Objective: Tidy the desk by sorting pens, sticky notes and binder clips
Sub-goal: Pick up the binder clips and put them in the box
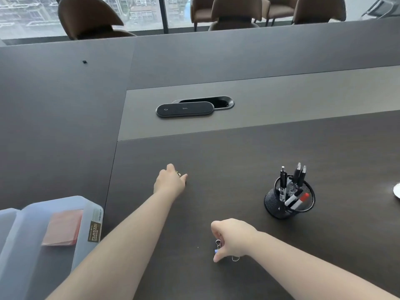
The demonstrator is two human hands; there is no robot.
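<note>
We note a dark table (249, 159) with both bare forearms reaching across it. The left hand (170, 180) lies far forward, knuckles up, fingers curled under onto the surface; a small metal item glints at its fingers, too small for us to identify, and we cannot tell whether the hand grips anything. The right hand (232, 238) is nearer the camera, fingers bunched downward in a pinch on a binder clip (217, 247), whose wire handles and a bluish body show just under the thumb. A second wire loop (235, 259) shows beneath the heel of that hand; we cannot tell whether it belongs to the same clip.

To the right stands a black mesh cup (289, 202), upright, well apart from both hands. It holds several pens (283, 182) standing up and a red-capped marker (299, 201) leaning low against its rim.

At the lower left a clear plastic box (28, 234) sits at the table edge, labelled on its near wall. A red pad of sticky notes (63, 227) lies in or on it; the frosted plastic blurs which.

Farther back, on a lighter strip, a black oval device (185, 109) rests beside a cable port (220, 102). Brown chairs (86, 18) stand behind the table before a window. A white object (397, 190) is cut off at the right edge.
</note>
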